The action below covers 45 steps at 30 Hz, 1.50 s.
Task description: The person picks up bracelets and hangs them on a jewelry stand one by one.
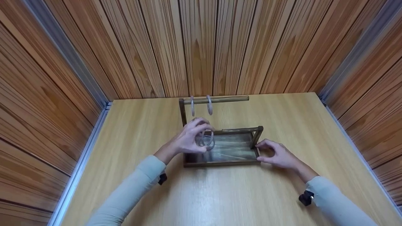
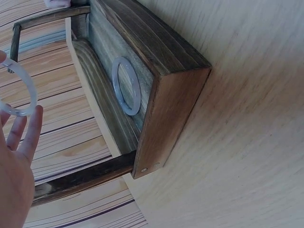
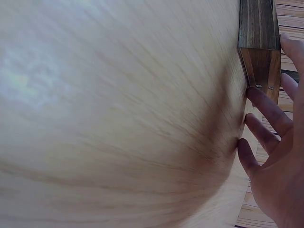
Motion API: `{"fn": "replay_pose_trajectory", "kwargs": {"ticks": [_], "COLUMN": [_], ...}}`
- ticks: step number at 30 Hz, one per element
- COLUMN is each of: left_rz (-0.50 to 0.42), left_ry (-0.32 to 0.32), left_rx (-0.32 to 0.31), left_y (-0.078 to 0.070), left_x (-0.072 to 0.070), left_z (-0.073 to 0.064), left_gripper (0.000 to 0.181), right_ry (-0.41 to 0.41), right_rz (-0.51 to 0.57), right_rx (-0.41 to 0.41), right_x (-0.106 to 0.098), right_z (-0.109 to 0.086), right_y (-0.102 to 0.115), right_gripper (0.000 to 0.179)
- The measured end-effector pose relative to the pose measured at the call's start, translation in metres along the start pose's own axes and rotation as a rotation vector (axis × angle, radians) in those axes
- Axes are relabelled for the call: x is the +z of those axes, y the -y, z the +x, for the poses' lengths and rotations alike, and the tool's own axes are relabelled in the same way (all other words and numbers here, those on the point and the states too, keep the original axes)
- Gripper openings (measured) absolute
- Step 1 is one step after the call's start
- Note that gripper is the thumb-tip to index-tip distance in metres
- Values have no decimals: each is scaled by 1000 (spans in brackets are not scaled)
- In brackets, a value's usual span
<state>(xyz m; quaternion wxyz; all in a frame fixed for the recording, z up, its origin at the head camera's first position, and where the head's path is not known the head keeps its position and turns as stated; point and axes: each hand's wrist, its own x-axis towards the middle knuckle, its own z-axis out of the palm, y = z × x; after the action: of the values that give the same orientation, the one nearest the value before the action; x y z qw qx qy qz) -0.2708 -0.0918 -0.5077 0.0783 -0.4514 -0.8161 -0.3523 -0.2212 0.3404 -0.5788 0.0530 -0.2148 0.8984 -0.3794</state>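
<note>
In the head view, a dark wooden stand (image 1: 234, 147) has a shallow tray, a low rail and a raised bar (image 1: 230, 99). My left hand (image 1: 191, 137) is over the tray's left part, pinching a pale translucent bangle (image 2: 32, 90) between thumb and fingers. Below it, a second bangle (image 2: 135, 88) lies inside the tray. Two more bangles, a left one (image 1: 192, 108) and a right one (image 1: 210, 108), hang from the raised bar, apart from each other. At the tray's right end, my right hand (image 1: 278, 154) holds the stand with bent thumb and fingers; some fingertips rest on the table.
The stand is on a light wooden table (image 1: 141, 125). Wood-plank walls (image 1: 201, 47) rise behind and at both sides, with metal strips along the corners. The raised bar's right end is free, while a post (image 1: 182, 112) supports its left end.
</note>
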Motion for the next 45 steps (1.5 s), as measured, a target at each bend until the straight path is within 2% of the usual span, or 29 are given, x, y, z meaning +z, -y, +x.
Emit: {"fn": "replay_pose_trajectory", "kwargs": {"ticks": [24, 37, 45], "left_rz": [15, -6, 3], "left_ry": [-19, -123, -145], "left_rx": [11, 52, 35], "left_y": [-7, -6, -7], "left_x": [7, 26, 35], "left_z": [12, 16, 18], "left_gripper": [60, 57, 58], "right_ry": [-21, -31, -17], "right_rz": [37, 50, 20], "right_rx": [-38, -50, -20], "right_x": [1, 1, 1], "right_z": [-2, -2, -1], "right_y": [0, 2, 1], "right_gripper": [44, 43, 44]}}
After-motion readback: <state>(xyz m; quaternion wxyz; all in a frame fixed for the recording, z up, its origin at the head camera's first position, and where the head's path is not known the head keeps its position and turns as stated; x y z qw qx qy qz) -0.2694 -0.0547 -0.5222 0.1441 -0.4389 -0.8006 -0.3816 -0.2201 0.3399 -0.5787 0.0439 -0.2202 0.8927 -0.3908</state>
